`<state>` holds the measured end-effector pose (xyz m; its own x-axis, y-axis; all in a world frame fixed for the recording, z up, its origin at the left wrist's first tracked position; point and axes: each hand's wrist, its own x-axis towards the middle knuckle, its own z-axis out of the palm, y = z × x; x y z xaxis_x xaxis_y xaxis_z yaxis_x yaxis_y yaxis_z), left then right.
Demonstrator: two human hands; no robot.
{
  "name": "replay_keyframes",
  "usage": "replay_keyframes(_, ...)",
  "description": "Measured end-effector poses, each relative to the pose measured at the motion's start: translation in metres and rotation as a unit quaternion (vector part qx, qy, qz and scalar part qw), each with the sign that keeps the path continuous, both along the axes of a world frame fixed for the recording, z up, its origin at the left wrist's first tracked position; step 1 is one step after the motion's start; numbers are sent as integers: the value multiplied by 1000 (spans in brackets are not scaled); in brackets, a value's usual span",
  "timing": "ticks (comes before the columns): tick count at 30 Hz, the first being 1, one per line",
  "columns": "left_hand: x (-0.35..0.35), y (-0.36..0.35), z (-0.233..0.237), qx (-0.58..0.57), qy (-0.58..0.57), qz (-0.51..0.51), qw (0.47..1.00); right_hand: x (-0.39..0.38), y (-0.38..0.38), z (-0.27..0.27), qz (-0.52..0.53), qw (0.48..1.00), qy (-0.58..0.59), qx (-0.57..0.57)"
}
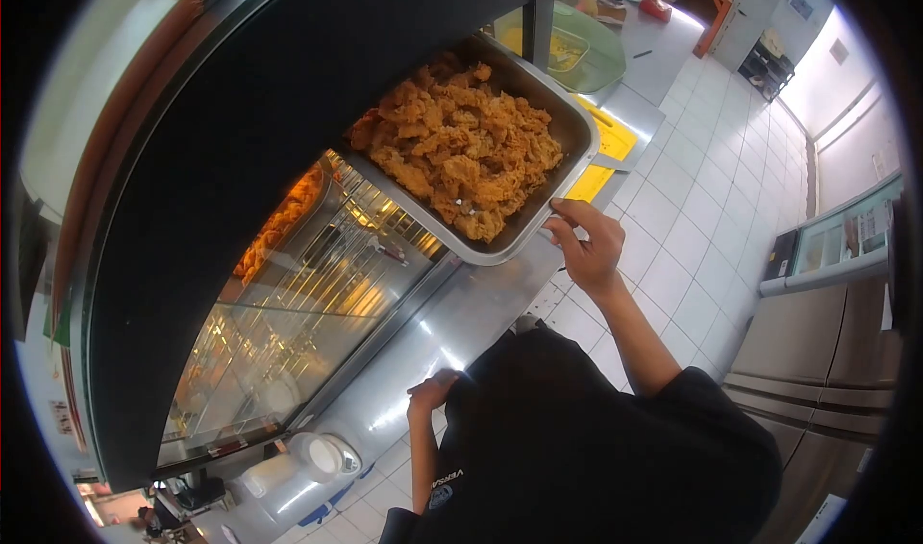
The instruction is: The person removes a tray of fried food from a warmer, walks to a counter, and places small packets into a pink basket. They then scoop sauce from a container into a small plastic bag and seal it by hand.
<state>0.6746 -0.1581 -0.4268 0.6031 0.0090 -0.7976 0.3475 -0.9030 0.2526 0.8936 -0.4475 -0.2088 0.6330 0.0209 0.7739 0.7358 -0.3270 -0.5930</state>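
A deep metal tray (589, 126) piled with breaded fried chicken (461, 150) juts out of the heated display case. My right hand (588, 241) pinches the tray's near rim at its corner, thumb and fingers closed on the metal. Two small whitish bits lie on the chicken near that corner. Lower down, my left hand (435, 387) is beside the steel counter (413, 352) edge, its thumb apart from the fingers. It appears to hold nothing, though my dark shirt partly covers it. The tray's far end is hidden behind the case's black panel (240, 140).
Inside the lit case are wire racks (356, 256) and another tray of orange-brown food (288, 217). A yellow board (611, 145) and a green tray (601, 49) lie beyond the metal tray. White containers (324, 456) stand on the lower counter; a steel refrigerator (798, 342) is at right.
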Motion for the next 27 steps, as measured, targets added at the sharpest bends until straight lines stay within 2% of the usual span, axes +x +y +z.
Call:
replay_keyframes(2,-10,15,-35,-105,-45,24,993,-3,-1,-1,-6,1000,23,4)
replay_keyframes(3,-7,18,-35,-157,-69,36,985,-4,-1,-2,-7,1000,28,5)
replay_keyframes(4,-4,18,-37,-150,-85,65,983,-6,-2,-5,-8,999,33,7)
replay_keyframes(6,17,-3,24,-139,-116,122,976,-8,-2,-9,-8,999,40,4)
replay_keyframes(7,37,-18,74,-187,-126,141,964,-8,-2,-10,-6,999,41,1)
replay_keyframes(9,62,-44,103,-340,-180,245,890,-10,-3,-12,-1,999,42,-8)
replay_keyframes(11,95,-78,159,-546,-197,315,751,-9,-1,-12,7,999,35,10)
replay_keyframes(14,128,-113,201,-707,-218,300,601,-12,1,-9,15,999,34,19)
replay_keyframes(17,152,-127,203,-753,-250,263,549,-14,2,1,12,999,37,21)
replay_keyframes(20,155,-142,208,-771,-244,335,484,-14,-1,12,11,999,41,15)
replay_keyframes(27,153,-156,203,-784,-250,372,429,-22,-15,46,47,990,122,-62)
